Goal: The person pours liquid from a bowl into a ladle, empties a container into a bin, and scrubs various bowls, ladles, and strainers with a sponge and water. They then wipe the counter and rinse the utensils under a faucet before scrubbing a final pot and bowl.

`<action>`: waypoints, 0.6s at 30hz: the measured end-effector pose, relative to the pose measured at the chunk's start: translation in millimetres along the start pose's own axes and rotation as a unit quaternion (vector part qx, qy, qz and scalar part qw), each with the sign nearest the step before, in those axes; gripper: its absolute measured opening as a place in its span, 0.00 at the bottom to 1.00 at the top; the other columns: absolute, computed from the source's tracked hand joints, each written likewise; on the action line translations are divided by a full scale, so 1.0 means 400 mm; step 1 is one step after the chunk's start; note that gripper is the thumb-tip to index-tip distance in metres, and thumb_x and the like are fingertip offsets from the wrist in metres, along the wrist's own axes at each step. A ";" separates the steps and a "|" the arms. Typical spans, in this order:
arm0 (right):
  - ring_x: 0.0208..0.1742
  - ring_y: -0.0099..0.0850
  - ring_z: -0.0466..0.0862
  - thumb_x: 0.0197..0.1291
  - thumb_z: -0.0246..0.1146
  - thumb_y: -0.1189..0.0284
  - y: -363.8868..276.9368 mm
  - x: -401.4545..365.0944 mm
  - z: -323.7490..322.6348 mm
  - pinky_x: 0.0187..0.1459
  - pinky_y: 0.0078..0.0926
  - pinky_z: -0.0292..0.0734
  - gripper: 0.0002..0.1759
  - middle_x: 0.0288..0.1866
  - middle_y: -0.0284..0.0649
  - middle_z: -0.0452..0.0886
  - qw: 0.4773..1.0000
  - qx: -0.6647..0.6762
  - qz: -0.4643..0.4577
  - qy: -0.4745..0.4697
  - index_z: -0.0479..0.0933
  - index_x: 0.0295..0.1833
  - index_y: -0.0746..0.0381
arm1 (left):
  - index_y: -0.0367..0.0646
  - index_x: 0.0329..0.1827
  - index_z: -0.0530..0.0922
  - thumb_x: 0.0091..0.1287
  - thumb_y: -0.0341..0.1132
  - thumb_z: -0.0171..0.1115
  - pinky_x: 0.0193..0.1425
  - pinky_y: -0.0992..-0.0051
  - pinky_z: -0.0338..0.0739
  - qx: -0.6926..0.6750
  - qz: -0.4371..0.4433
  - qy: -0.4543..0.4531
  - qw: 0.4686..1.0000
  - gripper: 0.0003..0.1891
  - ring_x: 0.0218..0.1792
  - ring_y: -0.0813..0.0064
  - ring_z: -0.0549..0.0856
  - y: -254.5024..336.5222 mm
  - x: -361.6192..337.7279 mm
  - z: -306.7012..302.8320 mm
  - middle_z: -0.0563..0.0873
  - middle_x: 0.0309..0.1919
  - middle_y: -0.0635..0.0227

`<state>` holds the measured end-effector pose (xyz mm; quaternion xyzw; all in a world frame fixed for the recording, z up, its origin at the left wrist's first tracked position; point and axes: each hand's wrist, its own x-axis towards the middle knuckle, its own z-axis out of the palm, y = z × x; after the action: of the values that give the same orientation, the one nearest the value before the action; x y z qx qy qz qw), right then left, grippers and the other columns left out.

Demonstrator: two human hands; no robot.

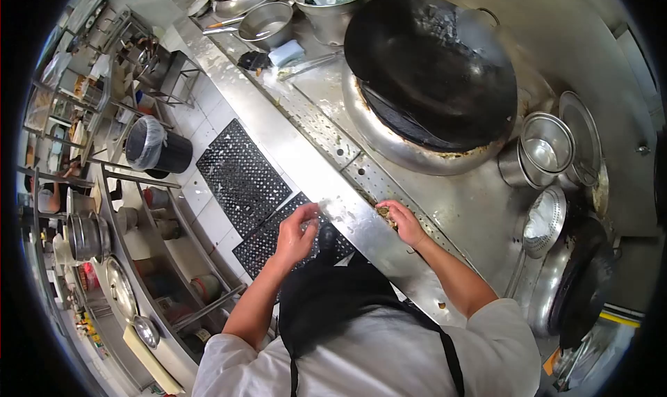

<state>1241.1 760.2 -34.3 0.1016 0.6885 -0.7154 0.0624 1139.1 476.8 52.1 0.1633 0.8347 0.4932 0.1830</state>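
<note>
My right hand [403, 223] reaches into the narrow drain gutter [326, 129] along the front of the steel wok range. Its fingers are curled round a clump of greenish-brown food scraps [386, 215]. My left hand [297, 234] hangs in the air before the range's front edge, over the floor mat. Its fingers are loosely bent and apart, with nothing seen in them. A big black wok [431, 70] leans tilted on the round burner ring [417, 162], beyond my right hand.
Several steel pots, including a saucepan [266, 23], stand at the back left. Nested steel pots [545, 147], a perforated ladle [544, 220] and another wok [587, 279] are on the right. Black rubber mats [243, 174], a bin [167, 150] and a shelf lie to the left.
</note>
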 end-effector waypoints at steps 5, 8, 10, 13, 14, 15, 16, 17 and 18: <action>0.56 0.31 0.79 0.74 0.48 0.61 0.084 -0.095 -0.051 0.60 0.27 0.71 0.18 0.55 0.42 0.80 0.913 0.389 0.121 0.037 0.76 0.48 0.64 | 0.38 0.57 0.76 0.64 0.26 0.60 0.54 0.65 0.80 0.035 0.100 -0.029 0.994 0.17 0.50 0.59 0.87 0.052 0.028 0.021 0.86 0.48 0.54; 0.49 0.41 0.83 0.73 0.50 0.62 0.050 -0.131 -0.086 0.56 0.39 0.78 0.17 0.47 0.47 0.83 0.818 0.536 0.194 0.078 0.77 0.45 0.64 | 0.38 0.58 0.76 0.63 0.25 0.60 0.54 0.65 0.81 0.017 0.075 -0.016 0.997 0.19 0.49 0.59 0.87 0.006 0.016 -0.020 0.86 0.48 0.53; 0.42 0.45 0.84 0.71 0.51 0.64 0.031 -0.132 -0.076 0.49 0.43 0.82 0.16 0.41 0.49 0.84 0.746 0.614 0.213 0.147 0.78 0.44 0.64 | 0.38 0.59 0.75 0.63 0.25 0.61 0.53 0.67 0.81 0.015 0.042 0.009 0.999 0.20 0.49 0.60 0.87 -0.059 0.005 -0.066 0.86 0.48 0.54; 0.41 0.45 0.83 0.70 0.53 0.65 0.001 -0.087 -0.030 0.47 0.42 0.82 0.15 0.40 0.48 0.84 0.749 0.619 0.131 0.199 0.78 0.44 0.65 | 0.38 0.59 0.75 0.62 0.25 0.62 0.53 0.67 0.81 0.014 -0.044 0.066 0.997 0.20 0.49 0.58 0.87 -0.251 -0.023 -0.153 0.86 0.49 0.53; 0.40 0.43 0.83 0.69 0.54 0.67 -0.020 -0.063 -0.005 0.45 0.39 0.82 0.13 0.39 0.48 0.83 0.757 0.615 0.081 0.206 0.78 0.43 0.65 | 0.38 0.57 0.76 0.63 0.28 0.61 0.55 0.65 0.81 0.060 -0.099 0.062 0.991 0.18 0.50 0.56 0.86 -0.326 -0.049 -0.191 0.86 0.49 0.52; 0.39 0.40 0.82 0.68 0.55 0.69 -0.044 -0.039 0.011 0.44 0.36 0.82 0.11 0.39 0.47 0.83 0.763 0.611 0.030 0.208 0.78 0.42 0.65 | 0.38 0.56 0.76 0.63 0.31 0.61 0.56 0.64 0.80 0.100 -0.155 0.062 0.981 0.17 0.51 0.54 0.86 -0.407 -0.078 -0.230 0.85 0.50 0.51; 0.38 0.38 0.82 0.68 0.55 0.71 -0.053 -0.008 0.014 0.42 0.33 0.81 0.10 0.37 0.46 0.83 0.742 0.641 0.013 0.195 0.78 0.42 0.65 | 0.38 0.55 0.77 0.63 0.34 0.60 0.58 0.62 0.79 0.167 -0.219 0.035 0.961 0.18 0.52 0.53 0.85 -0.497 -0.115 -0.270 0.85 0.50 0.50; 0.37 0.35 0.81 0.68 0.55 0.73 -0.063 0.029 0.020 0.40 0.30 0.81 0.08 0.36 0.44 0.82 0.720 0.669 -0.004 0.184 0.78 0.41 0.65 | 0.39 0.55 0.77 0.63 0.37 0.60 0.59 0.61 0.78 0.226 -0.282 0.005 0.932 0.19 0.53 0.51 0.84 -0.595 -0.162 -0.306 0.85 0.50 0.49; 0.37 0.34 0.80 0.68 0.55 0.74 -0.096 0.065 0.042 0.39 0.29 0.80 0.08 0.36 0.43 0.81 0.722 0.662 -0.020 0.201 0.78 0.42 0.65 | 0.38 0.54 0.77 0.61 0.38 0.59 0.60 0.60 0.76 0.251 -0.319 -0.027 0.914 0.20 0.54 0.51 0.83 -0.694 -0.223 -0.341 0.85 0.50 0.49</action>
<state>1205.9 746.5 -2.6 0.2453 0.0384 -0.9528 -0.1749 1128.3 204.4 -119.3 -0.0574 0.9334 0.1782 0.3060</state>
